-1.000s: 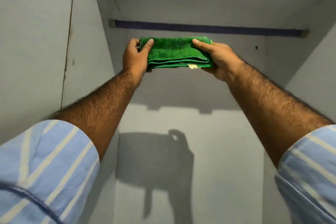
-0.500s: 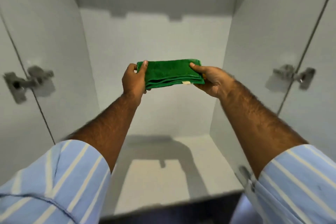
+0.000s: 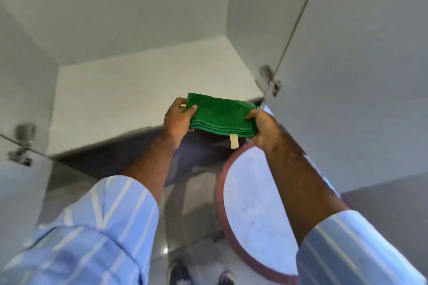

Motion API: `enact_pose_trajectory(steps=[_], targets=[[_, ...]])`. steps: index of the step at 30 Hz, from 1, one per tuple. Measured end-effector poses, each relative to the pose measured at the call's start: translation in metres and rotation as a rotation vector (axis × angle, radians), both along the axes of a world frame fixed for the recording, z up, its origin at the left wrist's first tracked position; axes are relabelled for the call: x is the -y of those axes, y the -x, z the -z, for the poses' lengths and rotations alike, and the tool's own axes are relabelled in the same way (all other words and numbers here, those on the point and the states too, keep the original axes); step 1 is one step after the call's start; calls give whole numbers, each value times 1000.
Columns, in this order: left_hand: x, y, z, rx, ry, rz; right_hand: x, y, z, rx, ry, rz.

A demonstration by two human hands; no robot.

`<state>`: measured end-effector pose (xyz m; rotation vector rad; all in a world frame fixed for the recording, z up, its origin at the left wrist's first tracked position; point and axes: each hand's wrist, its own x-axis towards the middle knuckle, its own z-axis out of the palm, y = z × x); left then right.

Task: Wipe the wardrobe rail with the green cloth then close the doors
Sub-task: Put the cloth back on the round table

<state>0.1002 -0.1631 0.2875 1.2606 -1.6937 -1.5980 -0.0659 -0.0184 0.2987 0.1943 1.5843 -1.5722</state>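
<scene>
A folded green cloth [image 3: 221,114] with a small beige tag hangs between my two hands, in front of the wardrobe's bottom shelf [image 3: 143,90]. My left hand [image 3: 177,120] grips its left end and my right hand [image 3: 264,127] grips its right end. The wardrobe stands with both doors swung out: the right door [image 3: 356,76] fills the right side, the left door [image 3: 16,180] shows at the left edge. The rail is out of view.
A round white tabletop with a reddish rim [image 3: 257,215] stands below my right forearm. Metal hinges sit on the left [image 3: 22,143] and right [image 3: 269,82] wardrobe sides. Grey floor tiles and my shoes [image 3: 180,272] show at the bottom.
My view has tilted down from the rail to the wardrobe's bottom and the floor. Both hands have come down and back with the folded cloth still held between them.
</scene>
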Motion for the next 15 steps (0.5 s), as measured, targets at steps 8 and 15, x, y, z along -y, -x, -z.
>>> enact_pose_trajectory(steps=[8,15], targets=[[-115,8,193,299,-33,165,-149,2,189,50,-397,28],[-197,42,318,532,13,402,-237,21,316,-64,-732,4]])
